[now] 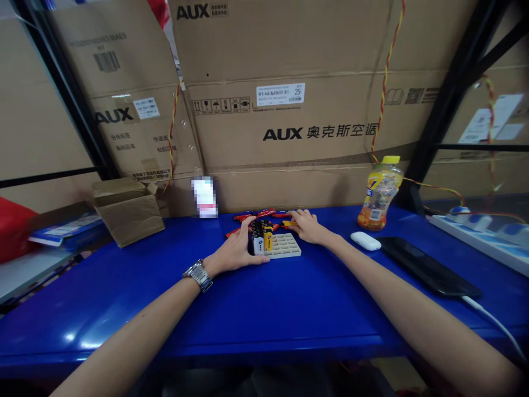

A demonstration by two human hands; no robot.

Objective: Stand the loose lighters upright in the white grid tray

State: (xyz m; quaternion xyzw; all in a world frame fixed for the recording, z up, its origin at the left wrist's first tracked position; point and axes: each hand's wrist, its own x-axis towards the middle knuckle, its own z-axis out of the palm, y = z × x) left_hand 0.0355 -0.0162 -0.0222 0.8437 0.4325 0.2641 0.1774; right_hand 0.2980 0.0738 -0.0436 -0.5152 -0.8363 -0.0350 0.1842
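A pale gridded tray [285, 249] lies on the blue table, its right-hand compartments bare. White lighters [258, 245] and yellow lighters [268, 239] with dark tops stand upright in its left end. My left hand [237, 245], a metal watch on its wrist, closes round that end, thumb along the front edge and fingers by the white lighters. Behind the tray's right side, my right hand [305, 225] pinches a yellow lighter [289, 224] lying sideways. Its fingers partly cover the lighter. Several red lighters [266, 213] lie loose behind the tray, some hidden by my left hand.
A phone with a lit screen [205, 197] leans against the large cardboard boxes [322, 184] at the back. To the left stands an open carton [130, 212]. On the right are a drink bottle [379, 193], a white earbud case [365, 241], a black device [427, 266] with a cable, and a power strip [483, 242].
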